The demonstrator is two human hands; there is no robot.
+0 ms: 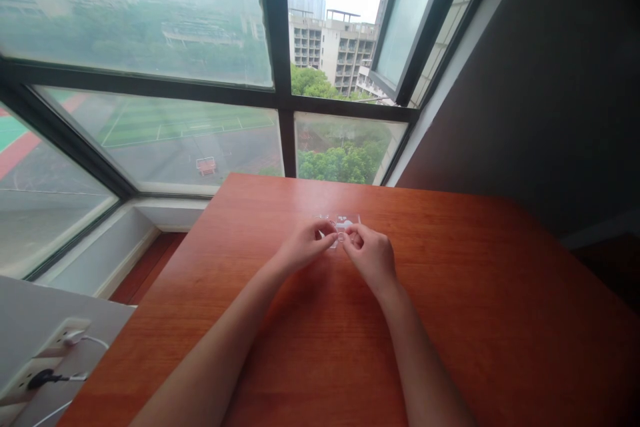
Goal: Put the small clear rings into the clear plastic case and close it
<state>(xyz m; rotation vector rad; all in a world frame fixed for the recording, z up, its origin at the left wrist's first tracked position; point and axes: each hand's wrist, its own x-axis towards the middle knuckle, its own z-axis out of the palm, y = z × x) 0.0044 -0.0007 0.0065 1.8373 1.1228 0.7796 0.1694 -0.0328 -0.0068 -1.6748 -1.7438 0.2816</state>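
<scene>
My left hand (306, 244) and my right hand (373, 253) meet over the far part of the wooden table, fingertips almost touching. Thumb and index finger of each are pinched together. Between the fingertips shows a small clear piece (341, 237), seemingly plastic, which both hands appear to hold; its exact kind is too small to tell. Just beyond the fingers lies a see-through sheet or packet (345, 221) with whitish shapes, partly hidden by the hands. A reddish mark shows near my left index finger.
The reddish-brown table (320, 347) reaches to the windows, whose dark frame (286, 140) stands behind its far edge. One window pane (405, 33) is swung outward. At lower left, a power strip (45, 360) holds plugs with cables. A dark wall (540, 80) rises on the right.
</scene>
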